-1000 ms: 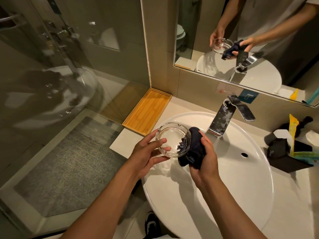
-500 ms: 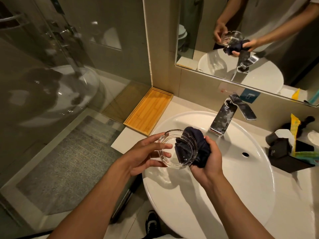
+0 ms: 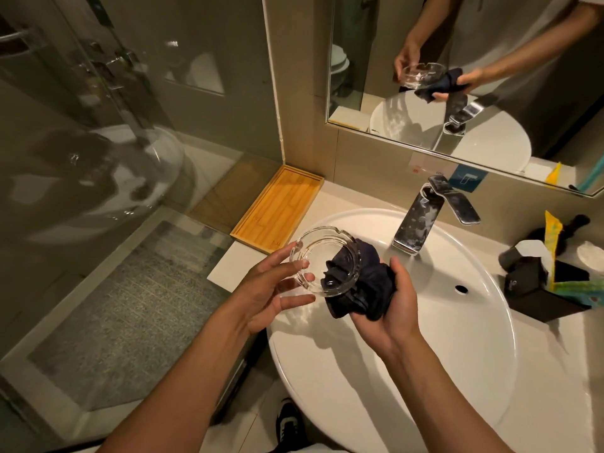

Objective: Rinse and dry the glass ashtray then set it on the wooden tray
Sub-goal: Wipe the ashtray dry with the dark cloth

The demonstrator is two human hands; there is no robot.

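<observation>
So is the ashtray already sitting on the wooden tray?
No, the glass ashtray is held above the sink's left edge by the left hand, while the wooden tray lies bare.

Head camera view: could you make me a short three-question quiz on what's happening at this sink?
1. True or false: the glass ashtray already sits on the wooden tray.
2. Which hand holds the dark cloth? A. left hand B. right hand
3. Fill in: both hands work above the white ____.

Key: 1 false, it is held in the left hand's fingers; 2 B; 3 basin.
</observation>
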